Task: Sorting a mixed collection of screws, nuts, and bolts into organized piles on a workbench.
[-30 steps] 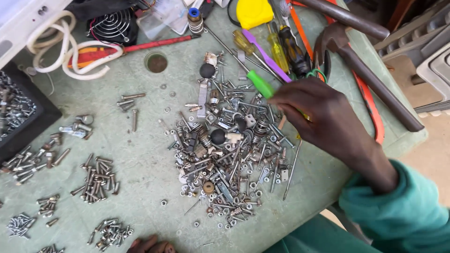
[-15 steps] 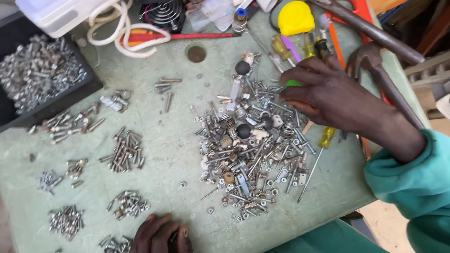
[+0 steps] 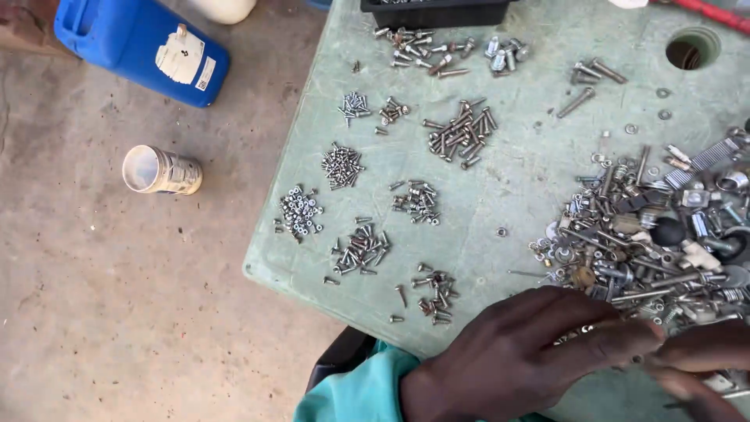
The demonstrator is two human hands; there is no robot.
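The left hand [image 3: 516,355] lies palm down at the near edge of the table [image 3: 516,187], fingers stretched to the right, their tips meeting the fingers of the right hand [image 3: 699,363], which comes in from the right edge of the view. Where the fingertips meet, something small seems pinched between them, but it is too hidden to tell what, or whether either hand truly grips it. Both hands rest at the near rim of the big heap of mixed hardware [image 3: 656,234]: grey and silvery bolts, screws, washers, springs and a few dark round knobs, tangled in no order on the right part of the pale green tabletop.

To the left of the heap the same kind of pieces lie in small sorted piles, well apart from each other: a pile of short screws [image 3: 436,295] just beside the left hand, another of screws [image 3: 361,252] near the table's edge, a cluster of nuts [image 3: 300,211], a pile of longer bolts [image 3: 462,133] farther off.

At the far edge stands a black tray [image 3: 434,12], its contents out of view. A round hole [image 3: 691,50] opens in the tabletop. On the dirt floor [image 3: 117,297] to the left lie a tin can [image 3: 162,170] on its side, open mouth showing pale inside, and a blue jerrycan [image 3: 142,48] with a white label.
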